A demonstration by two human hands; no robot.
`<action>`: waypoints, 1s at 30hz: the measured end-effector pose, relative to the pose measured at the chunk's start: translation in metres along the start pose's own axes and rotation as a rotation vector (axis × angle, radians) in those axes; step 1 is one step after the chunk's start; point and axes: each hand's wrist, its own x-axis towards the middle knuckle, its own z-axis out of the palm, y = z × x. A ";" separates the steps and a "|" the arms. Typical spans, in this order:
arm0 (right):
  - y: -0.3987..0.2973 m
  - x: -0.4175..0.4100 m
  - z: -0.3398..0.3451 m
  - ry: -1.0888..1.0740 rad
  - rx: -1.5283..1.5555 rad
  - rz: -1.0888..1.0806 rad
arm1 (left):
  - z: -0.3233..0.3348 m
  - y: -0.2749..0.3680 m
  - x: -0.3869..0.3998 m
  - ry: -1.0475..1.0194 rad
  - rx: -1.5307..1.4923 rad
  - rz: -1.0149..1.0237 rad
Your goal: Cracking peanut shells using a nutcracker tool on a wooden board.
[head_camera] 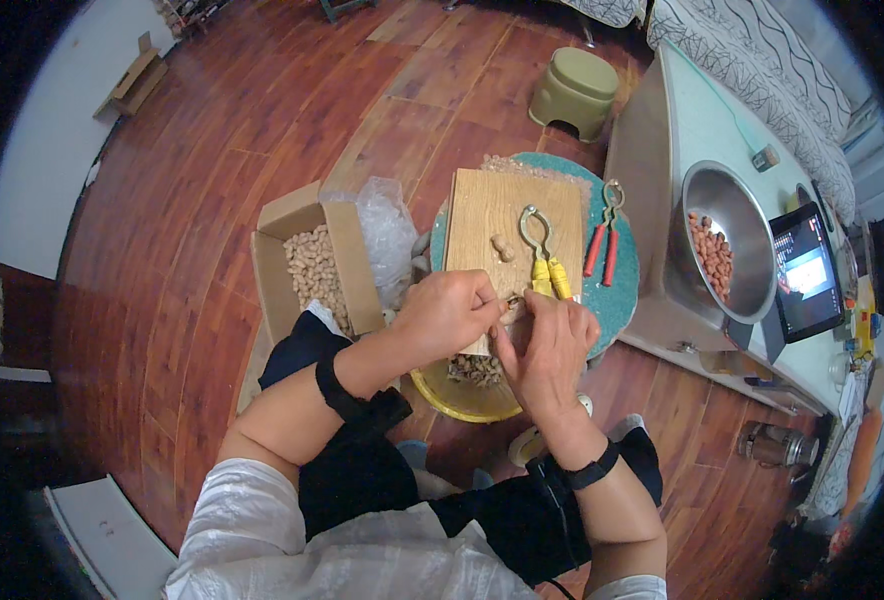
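Note:
My left hand (449, 300) and my right hand (552, 341) meet over the near edge of a wooden board (487, 217). Between their fingertips is a peanut shell (513, 309), partly hidden by the fingers. A whole unshelled peanut (502, 247) lies on the board beyond them. To its right rests a metal nutcracker (536, 229) with yellow-wrapped handles, just past my right fingers. A second nutcracker (605, 240) with red handles lies on the teal round surface (626, 300), right of the board. Below the board, a yellow-rimmed basin (457, 411) holds shell pieces (476, 369).
A cardboard box (356, 281) of unshelled peanuts (311, 270) stands at left beside a clear plastic bag (386, 232). On the cabinet at right are a steel bowl (734, 195) with reddish shelled peanuts (712, 259) and a tablet (808, 274). A green stool (573, 86) stands beyond.

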 end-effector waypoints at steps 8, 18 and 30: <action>0.001 0.001 -0.003 -0.008 0.092 0.003 | 0.004 -0.011 -0.001 0.040 -0.059 0.044; 0.007 0.000 -0.017 -0.047 0.161 -0.010 | -0.001 -0.005 -0.002 0.082 0.038 0.131; 0.013 -0.002 -0.018 0.035 0.112 -0.017 | -0.004 -0.007 0.002 0.099 -0.034 0.102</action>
